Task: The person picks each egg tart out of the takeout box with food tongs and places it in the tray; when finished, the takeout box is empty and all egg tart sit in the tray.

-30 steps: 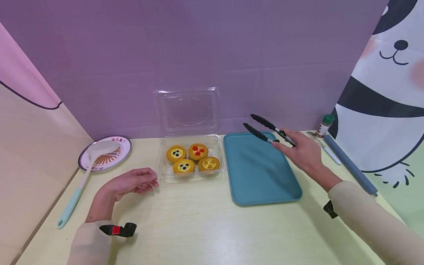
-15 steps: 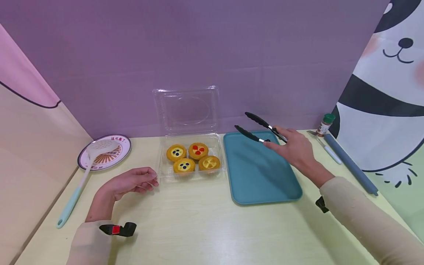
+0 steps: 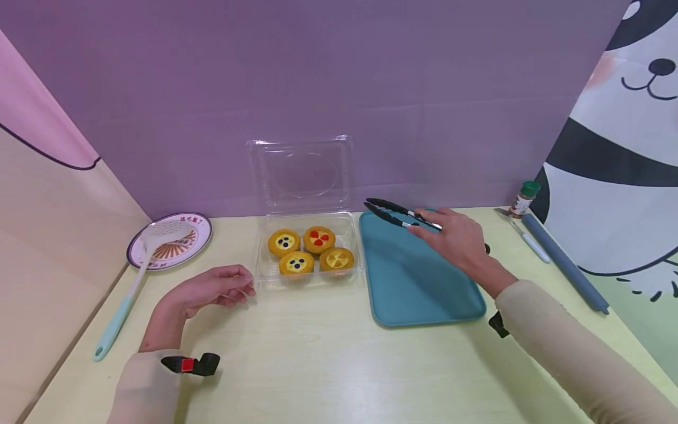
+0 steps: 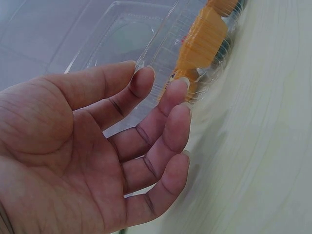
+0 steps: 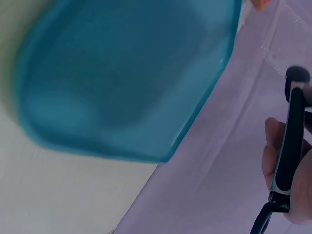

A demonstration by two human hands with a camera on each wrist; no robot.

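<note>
My right hand (image 3: 450,238) grips a pair of tongs (image 3: 389,213) with black tips above the back of a teal tray (image 3: 424,288). The tong arms stand slightly apart, with nothing between them. To the tray's left is a clear plastic clamshell box (image 3: 349,235), its lid (image 3: 304,174) raised against the backdrop. Several egg tarts lie inside: one with red topping (image 3: 319,239), others with dark dots (image 3: 296,262), and a plain yellow one (image 3: 336,259). My left hand (image 4: 97,141) pinches the box's front left corner between thumb and forefinger, the other fingers loosely bent.
A patterned plate (image 3: 198,235) at the back left bears the head of a slotted spoon (image 3: 113,327). Along the right edge lie a small knife (image 3: 529,241) and a blue-grey roll (image 3: 567,265). A green-capped seasoning jar (image 3: 524,199) stands behind them.
My right hand has moved left with the tongs, toward the box. The tong arms have drawn closer together and dipped lower. My left hand stays at the box corner.
</note>
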